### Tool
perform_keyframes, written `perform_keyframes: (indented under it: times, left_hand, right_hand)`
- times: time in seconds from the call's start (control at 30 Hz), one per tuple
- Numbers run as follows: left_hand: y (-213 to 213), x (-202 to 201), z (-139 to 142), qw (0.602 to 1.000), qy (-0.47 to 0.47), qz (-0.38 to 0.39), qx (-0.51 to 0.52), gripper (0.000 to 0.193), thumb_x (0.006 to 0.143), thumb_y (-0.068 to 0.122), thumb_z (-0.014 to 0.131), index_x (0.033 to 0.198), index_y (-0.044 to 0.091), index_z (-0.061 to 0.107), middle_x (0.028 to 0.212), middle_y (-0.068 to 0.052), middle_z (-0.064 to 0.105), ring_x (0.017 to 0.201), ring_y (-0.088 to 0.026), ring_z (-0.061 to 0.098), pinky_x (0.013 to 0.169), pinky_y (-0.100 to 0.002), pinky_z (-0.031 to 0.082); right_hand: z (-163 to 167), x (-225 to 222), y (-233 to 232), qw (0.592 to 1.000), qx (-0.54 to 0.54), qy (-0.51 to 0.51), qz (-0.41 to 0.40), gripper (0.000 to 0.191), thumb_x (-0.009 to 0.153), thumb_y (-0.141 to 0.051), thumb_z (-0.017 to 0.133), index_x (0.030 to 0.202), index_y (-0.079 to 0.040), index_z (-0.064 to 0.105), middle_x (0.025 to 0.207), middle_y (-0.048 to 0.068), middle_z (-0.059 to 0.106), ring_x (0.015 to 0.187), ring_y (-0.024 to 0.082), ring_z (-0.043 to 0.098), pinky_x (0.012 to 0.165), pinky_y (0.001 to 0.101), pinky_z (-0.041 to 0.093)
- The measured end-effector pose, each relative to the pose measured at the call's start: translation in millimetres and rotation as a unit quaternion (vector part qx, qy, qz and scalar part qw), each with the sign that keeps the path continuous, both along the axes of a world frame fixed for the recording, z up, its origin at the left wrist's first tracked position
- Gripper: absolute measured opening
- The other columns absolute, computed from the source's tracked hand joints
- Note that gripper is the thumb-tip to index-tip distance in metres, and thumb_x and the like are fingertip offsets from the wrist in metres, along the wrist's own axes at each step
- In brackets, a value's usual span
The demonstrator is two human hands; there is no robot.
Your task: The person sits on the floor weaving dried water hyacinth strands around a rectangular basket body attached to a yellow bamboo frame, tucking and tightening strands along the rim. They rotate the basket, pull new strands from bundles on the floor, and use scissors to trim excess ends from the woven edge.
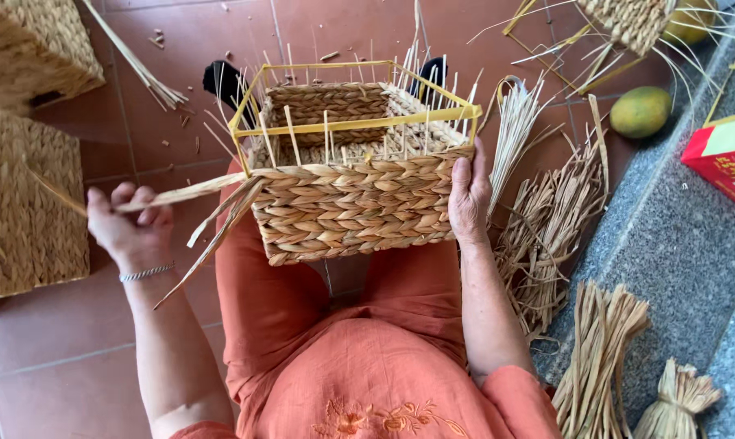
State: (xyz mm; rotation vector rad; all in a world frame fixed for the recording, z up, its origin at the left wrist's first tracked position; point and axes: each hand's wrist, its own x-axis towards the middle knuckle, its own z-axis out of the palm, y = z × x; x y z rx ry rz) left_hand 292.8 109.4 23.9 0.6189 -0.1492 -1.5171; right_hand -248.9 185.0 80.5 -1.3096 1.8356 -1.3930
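A half-woven rectangular straw basket with a yellow wire frame rests on my lap, over orange trousers. My right hand presses flat against the basket's right end, thumb up near the rim. Out to the left, my left hand pinches a flat dried straw strand that runs from the basket's left corner and is pulled taut. More loose strands hang from that corner. A silver bracelet sits on my left wrist.
Finished woven baskets stand at the left on the red tile floor. Loose dried straw and tied bundles lie at the right by a grey stone step. A green-yellow fruit, a red box and another wire-framed basket sit beyond.
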Motion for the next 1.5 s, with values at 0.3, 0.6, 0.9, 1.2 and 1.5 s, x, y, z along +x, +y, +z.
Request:
perform_keyframes:
  times: [0.3, 0.6, 0.9, 1.2, 1.5]
  left_hand:
    - [67.1, -68.8, 34.8, 0.953, -0.266, -0.145, -0.017, 0.051, 0.111, 0.032, 0.051, 0.146, -0.004, 0.049, 0.14, -0.016, 0.062, 0.126, -0.024, 0.062, 0.11, -0.036, 0.05]
    - [74.2, -165.7, 34.6, 0.908, -0.399, -0.102, -0.075, 0.057, 0.111, 0.013, 0.041, 0.164, 0.008, 0.022, 0.162, -0.007, 0.037, 0.141, -0.016, 0.043, 0.117, -0.03, 0.035]
    - [109.5, -123.5, -0.8, 0.968, -0.22, -0.114, 0.031, 0.061, 0.11, 0.035, 0.047, 0.16, 0.002, 0.035, 0.151, -0.008, 0.048, 0.137, -0.02, 0.047, 0.12, -0.038, 0.037]
    - [87.9, -136.2, 41.7, 0.969, -0.141, -0.155, 0.132, 0.085, 0.104, 0.063, 0.026, 0.156, -0.003, 0.039, 0.154, -0.017, 0.051, 0.137, -0.026, 0.051, 0.116, -0.039, 0.039]
    - [48.3, -120.7, 7.0, 0.981, -0.14, -0.117, 0.059, 0.086, 0.104, 0.066, 0.027, 0.162, 0.003, 0.034, 0.16, -0.016, 0.046, 0.144, -0.026, 0.049, 0.122, -0.039, 0.04]
  right_hand:
    - [-0.1, -12.3, 37.5, 0.973, 0.019, -0.199, 0.115, 0.075, 0.106, -0.05, 0.06, 0.16, -0.003, 0.04, 0.152, 0.012, 0.054, 0.139, 0.021, 0.05, 0.12, 0.0356, 0.039]
    - [-13.8, -0.8, 21.7, 0.982, 0.03, -0.165, 0.083, 0.069, 0.109, -0.046, 0.057, 0.161, -0.005, 0.04, 0.14, 0.012, 0.06, 0.128, 0.02, 0.054, 0.114, 0.0336, 0.043]
    - [-18.0, 20.9, 79.9, 0.922, -0.003, -0.373, 0.102, 0.068, 0.106, -0.057, 0.054, 0.151, -0.006, 0.049, 0.138, 0.009, 0.058, 0.133, 0.027, 0.056, 0.112, 0.0525, 0.051]
    - [-41.1, 20.6, 87.3, 0.974, 0.007, -0.225, 0.01, 0.067, 0.11, -0.045, 0.058, 0.159, -0.007, 0.033, 0.159, 0.005, 0.043, 0.148, 0.016, 0.043, 0.125, 0.0386, 0.037]
    - [-149.1, -2.5, 79.3, 0.902, 0.1, -0.416, 0.063, 0.064, 0.113, -0.054, 0.043, 0.155, -0.007, 0.04, 0.133, 0.007, 0.053, 0.12, 0.023, 0.056, 0.108, 0.0493, 0.05]
